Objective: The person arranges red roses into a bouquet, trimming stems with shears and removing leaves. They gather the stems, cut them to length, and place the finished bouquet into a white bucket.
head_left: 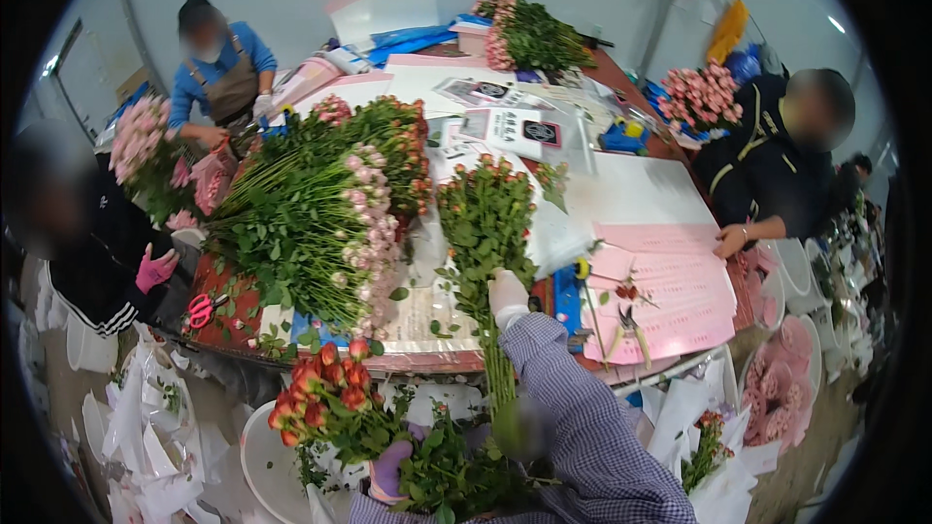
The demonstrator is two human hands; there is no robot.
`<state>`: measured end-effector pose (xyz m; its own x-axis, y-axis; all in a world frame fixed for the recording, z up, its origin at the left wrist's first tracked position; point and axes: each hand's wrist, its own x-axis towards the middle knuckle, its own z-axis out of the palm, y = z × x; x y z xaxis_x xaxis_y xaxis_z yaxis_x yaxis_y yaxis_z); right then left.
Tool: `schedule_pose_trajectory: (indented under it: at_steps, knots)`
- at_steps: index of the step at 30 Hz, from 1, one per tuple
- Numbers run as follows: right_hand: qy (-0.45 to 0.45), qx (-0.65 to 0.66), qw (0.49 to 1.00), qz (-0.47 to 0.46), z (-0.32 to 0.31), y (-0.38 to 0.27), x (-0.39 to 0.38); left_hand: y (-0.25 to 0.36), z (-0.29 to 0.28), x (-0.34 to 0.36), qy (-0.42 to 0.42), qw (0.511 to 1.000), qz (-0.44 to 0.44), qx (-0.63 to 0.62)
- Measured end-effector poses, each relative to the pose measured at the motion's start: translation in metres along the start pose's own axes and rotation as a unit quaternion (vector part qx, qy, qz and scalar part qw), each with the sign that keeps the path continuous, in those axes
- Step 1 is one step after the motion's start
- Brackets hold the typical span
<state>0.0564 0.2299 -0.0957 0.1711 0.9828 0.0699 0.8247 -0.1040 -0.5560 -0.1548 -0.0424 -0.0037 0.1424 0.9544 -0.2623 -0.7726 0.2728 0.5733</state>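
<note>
My left hand (390, 474), in a purple glove, is closed round a bunch of red-orange roses (330, 393) at the table's near edge. Its leaves and stems hide part of the fingers. My right arm, in a checked sleeve, reaches onto the table. The white-gloved right hand (509, 297) is closed on the leafy stems of a second bunch, orange roses (488, 218), whose heads point away from me and whose stems hang over the edge. A large pile of pale pink roses (361, 233) lies to the left.
Red scissors (202, 311) lie at the table's left, pruning shears (633, 335) on pink printed sheets (670, 281) at right. Co-workers stand at the far left (218, 68), near left (78, 233) and right (777, 155). A white bucket (267, 456) stands below the near edge.
</note>
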Motion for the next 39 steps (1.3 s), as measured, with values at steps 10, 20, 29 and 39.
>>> schedule_pose_trajectory:
  at_steps: [10,20,29,39]
  knots:
    - [-0.168,0.017,0.98,0.103,-0.006,0.02,0.039,0.04,-0.012,-0.005,-0.028,0.948,0.207,0.24]
    - [-0.06,0.367,0.916,0.151,-0.136,-0.019,0.023,0.016,-0.032,0.024,-0.125,0.967,0.189,0.12]
    - [-0.187,0.541,0.794,0.203,-0.208,-0.008,-0.128,0.018,0.021,0.03,-0.129,0.991,-0.024,-0.007]
    - [-0.295,0.54,0.78,0.114,-0.238,0.026,-0.135,-0.013,0.025,0.039,-0.344,0.901,0.183,0.19]
